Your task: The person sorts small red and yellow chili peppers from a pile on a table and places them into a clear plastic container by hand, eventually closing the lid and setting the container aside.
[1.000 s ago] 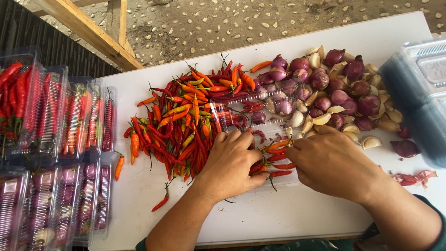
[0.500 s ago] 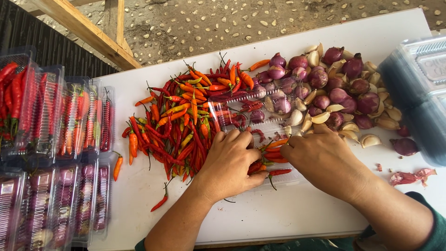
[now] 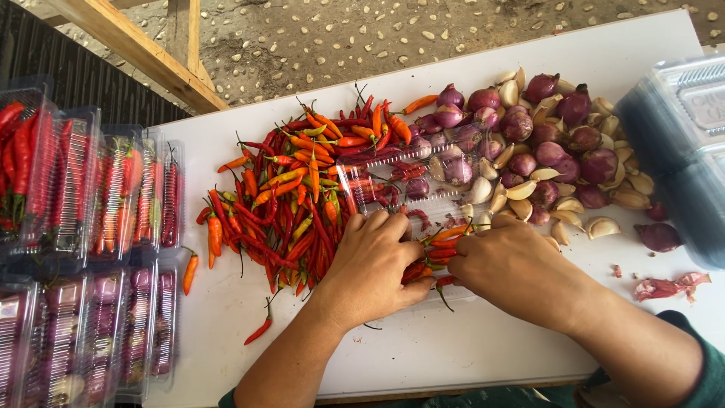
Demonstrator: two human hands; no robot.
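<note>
At the far left, a dark ribbed surface (image 3: 75, 72) shows behind rows of filled clear plastic packs (image 3: 83, 196); the upper row holds red and orange chillies, the lower row (image 3: 91, 332) purple and pale contents. They sit along the left edge of a white worktop (image 3: 453, 355), some overhanging it. Beyond the worktop's far edge lies pebbled concrete ground (image 3: 377, 38), crossed at the upper left by pale wooden beams (image 3: 143, 53).

On the worktop, a loose pile of red, orange and a few green chillies (image 3: 287, 196) spreads left of centre, with single chillies strayed toward the near edge (image 3: 260, 329). The left hand (image 3: 374, 264) lies palm down at the pile's right edge, fingers curled over a small bundle of chillies (image 3: 434, 257); its grip is closed loosely on them. Just beyond the fingers lies an open clear plastic tray (image 3: 400, 181), partly filled with chillies and shallots. The right hand (image 3: 510, 264) meets the same bundle from the other side, fingers bent down on it; how tightly it grips cannot be told.

Farther right, purple shallots (image 3: 559, 143) and pale garlic cloves (image 3: 521, 189) are heaped together. Shallot peel (image 3: 668, 285) lies near the right forearm. A stack of empty clear trays (image 3: 680, 143) stands at the right edge.
</note>
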